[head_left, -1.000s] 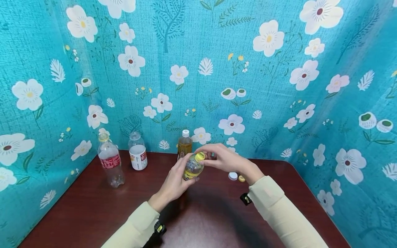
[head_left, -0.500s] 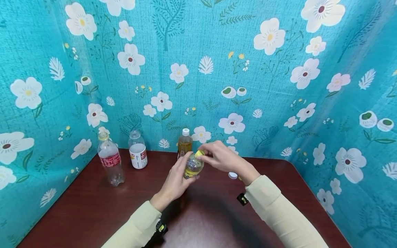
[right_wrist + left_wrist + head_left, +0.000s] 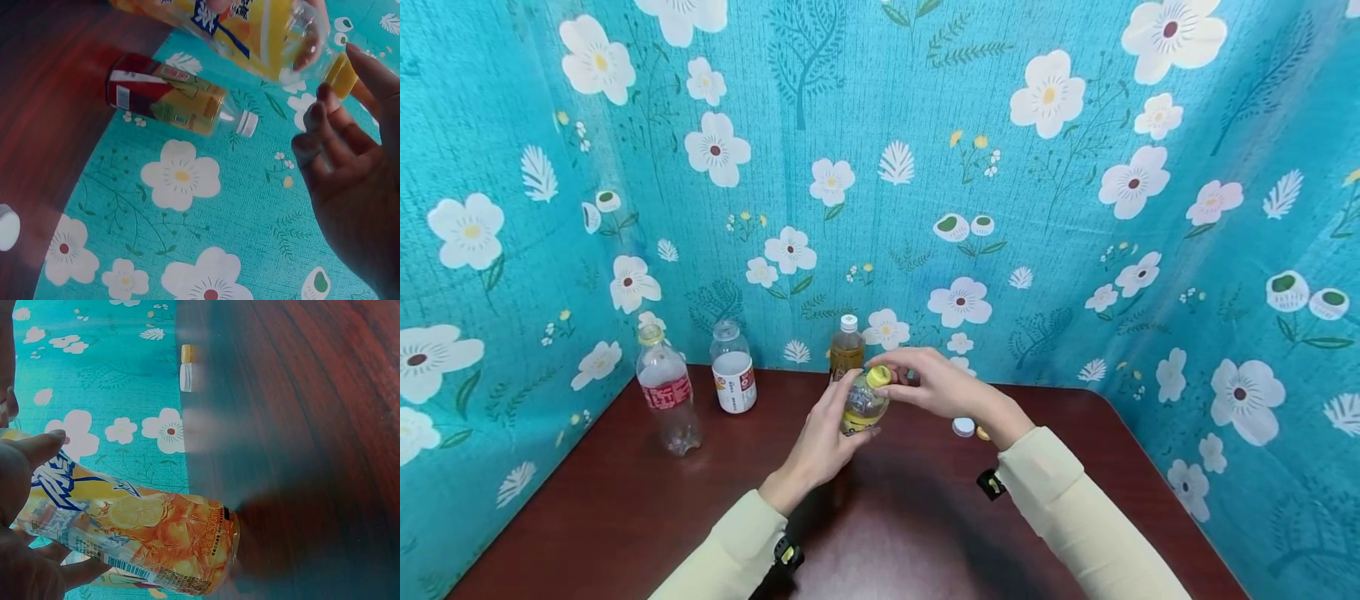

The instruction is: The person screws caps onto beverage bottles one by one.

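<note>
My left hand (image 3: 820,440) grips a clear plastic bottle (image 3: 862,407) around its upper body. The bottle tilts a little over the table. In the left wrist view its yellow label (image 3: 137,512) shows lemon slices and amber colour down to the base. My right hand (image 3: 938,385) is at the bottle's neck, thumb and fingertips pinching the yellow cap (image 3: 342,76) from both sides. The cap sits on the mouth of the bottle. Behind my hands stands a capped bottle of amber drink (image 3: 847,348) with a white cap, its lower part hidden.
Two uncapped bottles stand at the back left: one with a red label (image 3: 667,392) and one with a white label (image 3: 734,382). A white cap (image 3: 963,427) and a yellow cap (image 3: 982,432) lie right of my hands. A flowered turquoise cloth (image 3: 910,200) surrounds the dark red table (image 3: 625,517).
My right fingers have turned about the yellow cap, so more of its top shows than half a second ago. The bottle has shifted slightly left in my left hand's steady grip.
</note>
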Demonstrator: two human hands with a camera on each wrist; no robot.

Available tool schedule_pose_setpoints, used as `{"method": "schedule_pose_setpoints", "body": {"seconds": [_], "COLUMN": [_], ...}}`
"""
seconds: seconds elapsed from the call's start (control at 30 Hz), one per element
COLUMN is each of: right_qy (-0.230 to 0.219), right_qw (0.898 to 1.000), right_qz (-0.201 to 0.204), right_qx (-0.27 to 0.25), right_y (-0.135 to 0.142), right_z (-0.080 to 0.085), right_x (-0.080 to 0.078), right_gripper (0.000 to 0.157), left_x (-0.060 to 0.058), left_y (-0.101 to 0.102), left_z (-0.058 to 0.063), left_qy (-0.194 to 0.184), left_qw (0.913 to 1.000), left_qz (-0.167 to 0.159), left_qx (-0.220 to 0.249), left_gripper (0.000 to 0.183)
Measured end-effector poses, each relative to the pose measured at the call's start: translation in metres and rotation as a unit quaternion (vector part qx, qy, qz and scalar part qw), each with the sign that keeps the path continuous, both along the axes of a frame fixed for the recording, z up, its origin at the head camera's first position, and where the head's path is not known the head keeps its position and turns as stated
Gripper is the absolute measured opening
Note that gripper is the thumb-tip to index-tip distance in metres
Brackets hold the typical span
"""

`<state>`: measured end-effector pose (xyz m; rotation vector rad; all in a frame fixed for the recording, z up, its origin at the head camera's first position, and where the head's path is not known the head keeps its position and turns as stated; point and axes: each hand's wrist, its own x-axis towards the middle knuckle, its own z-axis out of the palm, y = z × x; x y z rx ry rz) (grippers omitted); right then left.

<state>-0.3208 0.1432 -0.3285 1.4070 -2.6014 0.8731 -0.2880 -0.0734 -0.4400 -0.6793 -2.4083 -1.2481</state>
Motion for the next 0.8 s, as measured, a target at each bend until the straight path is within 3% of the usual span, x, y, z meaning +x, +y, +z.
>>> {"method": "schedule_pose_setpoints", "body": {"seconds": [0.13, 0.23, 0.3, 0.43, 0.53, 0.63, 0.8], "right_qy": [0.004, 0.037, 0.059, 0.076, 0.062, 0.038, -0.011], "right_qw": [1.000, 0.999, 0.998, 0.995, 0.996, 0.998, 1.000], "right_qz": [0.017, 0.015, -0.004, -0.056, -0.063, -0.042, -0.006], "right_qx": [-0.001, 0.000, 0.004, 0.017, 0.021, 0.016, 0.020], "right_y": [0.001, -0.001, -0.004, -0.008, -0.008, -0.004, 0.001], "right_z": [0.003, 0.004, 0.005, 0.004, 0.004, 0.004, 0.004], "right_x": [-0.002, -0.002, -0.001, 0.001, 0.002, 0.001, 0.000], "right_gripper": [0.029, 0.017, 0.014, 0.023, 0.025, 0.019, 0.038], "left_x": [0.000, 0.000, -0.001, -0.003, -0.004, -0.004, -0.004], "left_y": [-0.001, -0.001, 0.000, 0.002, 0.002, 0.002, -0.002], "left_z": [0.002, 0.003, 0.004, 0.004, 0.002, 0.001, 0.002], "left_qy": [0.007, 0.013, 0.014, 0.010, 0.007, 0.006, 0.002], "left_qw": [0.9999, 0.9997, 0.9998, 0.9999, 0.9999, 0.9999, 0.9998], "left_qz": [-0.013, -0.019, -0.016, -0.005, -0.008, -0.014, -0.018], "left_qx": [0.002, 0.004, 0.001, -0.005, -0.009, -0.007, 0.000], "left_gripper": [0.094, 0.092, 0.091, 0.091, 0.092, 0.092, 0.091]}}
